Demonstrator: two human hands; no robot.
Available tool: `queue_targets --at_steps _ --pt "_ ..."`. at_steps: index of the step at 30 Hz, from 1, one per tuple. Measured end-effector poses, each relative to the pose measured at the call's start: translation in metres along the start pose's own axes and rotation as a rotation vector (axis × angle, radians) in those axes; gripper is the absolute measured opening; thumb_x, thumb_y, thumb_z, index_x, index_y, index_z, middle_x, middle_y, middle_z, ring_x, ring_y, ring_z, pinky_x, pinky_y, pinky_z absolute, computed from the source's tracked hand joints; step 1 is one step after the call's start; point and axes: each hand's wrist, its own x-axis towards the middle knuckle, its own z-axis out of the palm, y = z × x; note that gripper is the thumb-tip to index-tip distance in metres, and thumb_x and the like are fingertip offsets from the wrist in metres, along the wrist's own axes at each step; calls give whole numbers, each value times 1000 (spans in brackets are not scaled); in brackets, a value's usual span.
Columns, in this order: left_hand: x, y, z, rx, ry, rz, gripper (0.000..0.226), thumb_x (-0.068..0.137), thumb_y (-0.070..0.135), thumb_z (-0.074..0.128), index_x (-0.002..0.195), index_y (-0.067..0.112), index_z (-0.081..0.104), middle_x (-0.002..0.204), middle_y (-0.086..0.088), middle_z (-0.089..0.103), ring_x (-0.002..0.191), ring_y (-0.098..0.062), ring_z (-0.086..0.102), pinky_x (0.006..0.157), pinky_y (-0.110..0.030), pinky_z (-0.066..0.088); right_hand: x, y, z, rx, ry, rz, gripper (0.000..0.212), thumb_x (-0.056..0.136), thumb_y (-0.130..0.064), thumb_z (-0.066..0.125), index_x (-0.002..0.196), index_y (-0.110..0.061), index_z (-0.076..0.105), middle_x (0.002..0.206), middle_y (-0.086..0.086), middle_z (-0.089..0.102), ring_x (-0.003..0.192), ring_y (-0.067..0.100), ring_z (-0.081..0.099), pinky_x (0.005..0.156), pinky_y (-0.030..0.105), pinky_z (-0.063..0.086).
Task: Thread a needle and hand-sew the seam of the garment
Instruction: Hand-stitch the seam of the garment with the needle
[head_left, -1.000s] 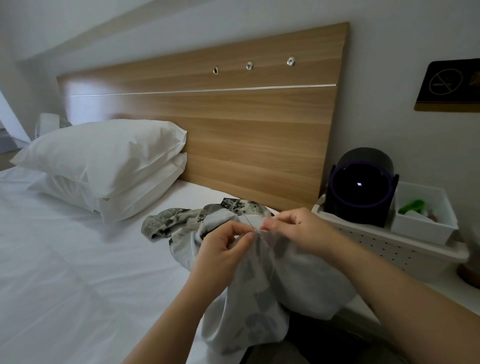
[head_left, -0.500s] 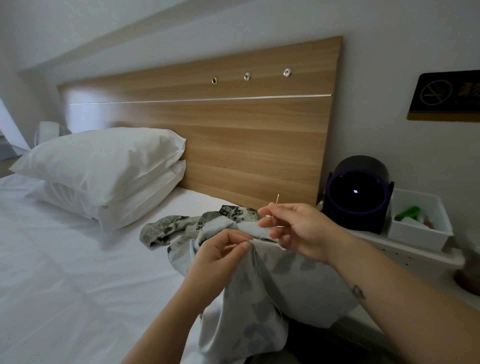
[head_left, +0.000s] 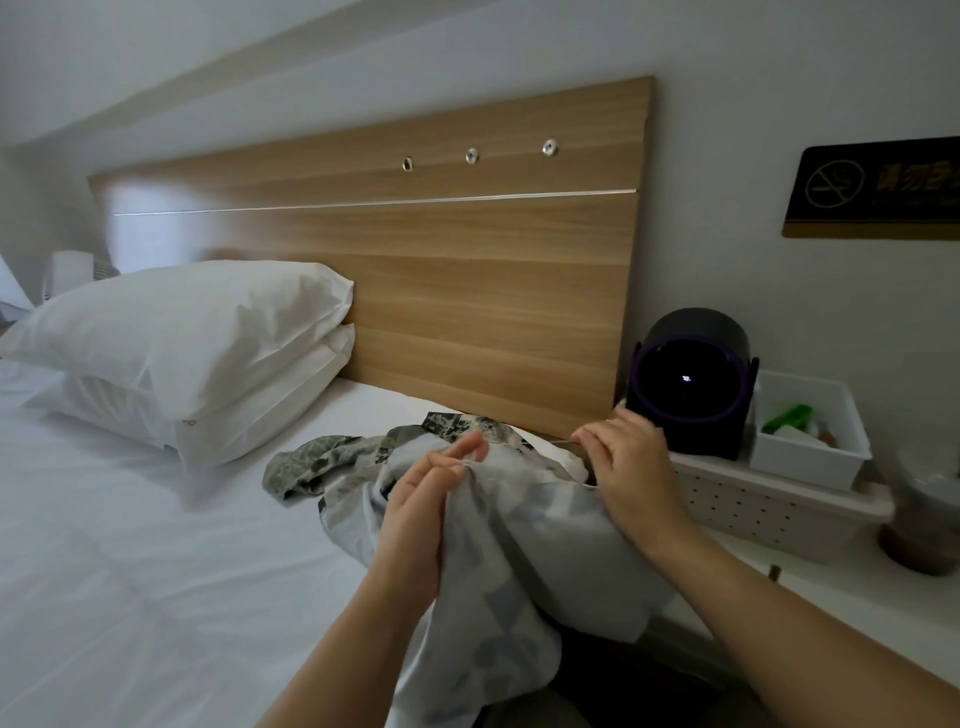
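Bed (head_left: 130, 571), white sheet; two white pillows (head_left: 182, 338) stacked at left against wooden headboard (head_left: 467, 286).
Garment (head_left: 545, 545), grey patterned, heaped on bed near headboard's right end.
Left hand (head_left: 426, 509) pinches garment fold, fingers nearly straight.
Right hand (head_left: 634, 467) near it, fingers curled, tips pinching needle (head_left: 563, 441), barely visible.
Beside bed: perforated white basket (head_left: 769, 509) carrying black round device (head_left: 691, 384) and white bin (head_left: 810, 441).
Dark sign (head_left: 878, 192) on wall above.

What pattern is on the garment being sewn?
Pale grey garment with a darker green-grey leafy print, clearest in the head view.
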Motion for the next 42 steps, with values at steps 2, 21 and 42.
queue_targets --at_steps 2,21,42 --pt "4 -1 -4 0 66 -9 24 91 -3 44 74 4 60 119 1 69 108 -7 64 101 -39 44 0 11 -9 -129 78 7 24 97 -21 51 100 -11 73 102 6 70 128 30 44 108 55 23" --pt "-1 1 -5 236 7 20 27 89 -1 56 66 11 64 118 -3 69 117 -20 59 105 -39 40 -18 -76 12 211 -167 -229 25 101 -29 38 80 -27 52 74 -3 63 71 14 58 64 32 42" --pt "-8 12 -15 994 -221 203 14 85 18 70 75 27 67 51 26 54 48 6 45 52 -5 33 -10 -51 -35 25 -715 -281 30 102 -17 37 126 -22 54 73 -22 49 67 -21 45 66 6 35"
